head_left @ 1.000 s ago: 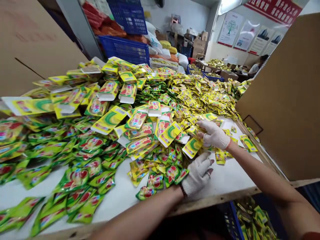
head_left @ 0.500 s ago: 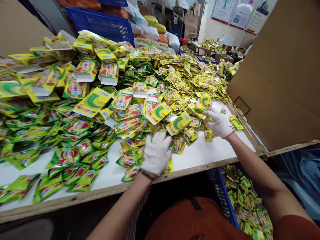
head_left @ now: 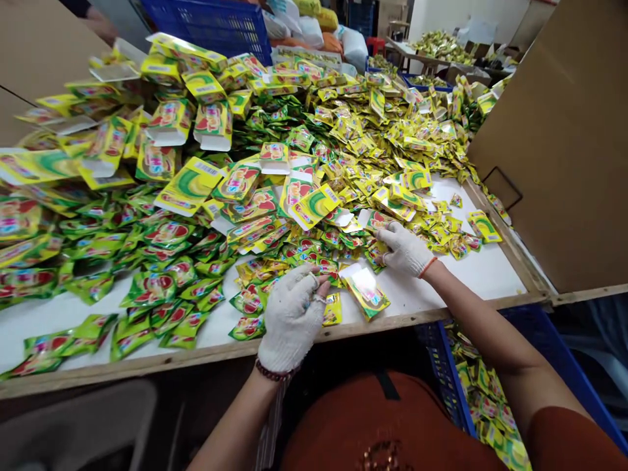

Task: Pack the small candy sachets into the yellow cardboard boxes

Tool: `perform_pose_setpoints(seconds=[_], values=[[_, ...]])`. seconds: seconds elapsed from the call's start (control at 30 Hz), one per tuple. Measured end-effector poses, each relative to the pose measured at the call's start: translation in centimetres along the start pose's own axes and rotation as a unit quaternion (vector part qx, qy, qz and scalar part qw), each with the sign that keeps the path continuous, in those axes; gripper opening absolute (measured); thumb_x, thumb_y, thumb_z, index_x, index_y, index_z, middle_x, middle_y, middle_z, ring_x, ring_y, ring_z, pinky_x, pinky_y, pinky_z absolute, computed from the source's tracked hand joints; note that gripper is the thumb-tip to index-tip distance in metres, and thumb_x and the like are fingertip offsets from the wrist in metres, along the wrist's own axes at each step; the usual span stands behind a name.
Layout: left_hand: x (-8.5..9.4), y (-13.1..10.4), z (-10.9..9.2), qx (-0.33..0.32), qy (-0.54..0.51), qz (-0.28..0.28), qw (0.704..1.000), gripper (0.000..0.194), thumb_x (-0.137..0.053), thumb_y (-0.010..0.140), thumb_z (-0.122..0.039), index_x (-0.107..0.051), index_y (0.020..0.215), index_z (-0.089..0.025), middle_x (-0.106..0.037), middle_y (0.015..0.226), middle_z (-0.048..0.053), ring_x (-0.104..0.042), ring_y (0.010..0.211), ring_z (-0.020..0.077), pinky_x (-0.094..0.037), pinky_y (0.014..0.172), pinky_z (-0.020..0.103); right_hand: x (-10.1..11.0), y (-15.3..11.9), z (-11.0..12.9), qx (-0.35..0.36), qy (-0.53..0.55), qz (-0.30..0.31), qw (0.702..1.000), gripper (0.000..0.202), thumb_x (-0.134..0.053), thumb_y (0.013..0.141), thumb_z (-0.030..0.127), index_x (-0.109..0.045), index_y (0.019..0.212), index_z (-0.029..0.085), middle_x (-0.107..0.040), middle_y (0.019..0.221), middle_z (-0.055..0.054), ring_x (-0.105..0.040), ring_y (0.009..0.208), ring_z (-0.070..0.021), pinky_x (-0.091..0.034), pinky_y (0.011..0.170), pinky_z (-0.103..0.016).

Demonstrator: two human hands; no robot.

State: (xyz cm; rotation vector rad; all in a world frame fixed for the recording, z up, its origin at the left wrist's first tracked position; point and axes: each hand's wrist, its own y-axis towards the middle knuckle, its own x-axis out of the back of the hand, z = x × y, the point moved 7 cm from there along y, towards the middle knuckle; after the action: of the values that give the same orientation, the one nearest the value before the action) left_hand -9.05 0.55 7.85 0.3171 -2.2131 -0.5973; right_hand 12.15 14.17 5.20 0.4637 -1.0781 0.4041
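Evidently, the flat box at the front of the table was thin card, so it looked light and fairly stiff across its face, yet easy to crush if squeezed hard. Its side edges seemed the best place for a pinch; the pale flap at the far end would likely fold under the fingers. The green sachets looked lighter again, soft and slick, better picked up by a crimped end than by the plump middle. That box lay just to the right of the left hand and nearer the table's front edge than the right hand, touching neither glove as far as I could see. The left hand was loosely curled beside a small yellow packet, while the right hand's bent fingers reached in at the rim of the heap, by a box with a white flap. With the fingertips partly lost among the wrappers, I could not tell whether either one gripped anything.
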Motion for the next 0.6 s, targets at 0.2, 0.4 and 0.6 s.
perform_pose_setpoints(seconds=[0.2,0.4,0.6], values=[[-0.1,-0.5,0.0,-0.003,-0.002,0.021,1.000,0.018,-0.055,0.093,-0.024,-0.072,0.094,-0.018,-0.073,0.102,0.008,-0.066,0.102,0.0211,-0.052,0.094,0.037,0.5,-0.8,-0.9,-0.052,0.045,-0.068,0.995,0.020,-0.066,0.078,0.023,-0.064,0.097,0.021,-0.060,0.104,-0.008,-0.058,0.093,-0.0241,-0.050,0.085,-0.036],[-4.7,2.0,-3.2,-0.056,-0.033,0.136,0.989,0.019,-0.048,0.093,-0.019,-0.066,0.086,-0.018,-0.071,0.094,0.006,-0.065,0.091,0.0180,-0.052,0.085,0.030,3.6,-2.7,-2.8,-0.115,0.154,-0.188,0.963,0.004,-0.057,0.081,0.026,-0.055,0.081,0.023,-0.058,0.075,-0.001,-0.055,0.072,-0.0188,-0.049,0.070,-0.030],[-12.2,7.1,-4.4,0.001,0.146,0.266,0.953,0.016,-0.049,0.092,-0.022,-0.063,0.098,-0.018,-0.068,0.097,0.011,-0.066,0.090,0.0231,-0.049,0.078,0.032,4.8,-3.0,-3.9,-0.146,0.196,-0.245,0.938,0.022,-0.057,0.077,0.027,-0.063,0.097,0.021,-0.068,0.094,-0.005,-0.061,0.088,-0.0222,-0.052,0.081,-0.035]])
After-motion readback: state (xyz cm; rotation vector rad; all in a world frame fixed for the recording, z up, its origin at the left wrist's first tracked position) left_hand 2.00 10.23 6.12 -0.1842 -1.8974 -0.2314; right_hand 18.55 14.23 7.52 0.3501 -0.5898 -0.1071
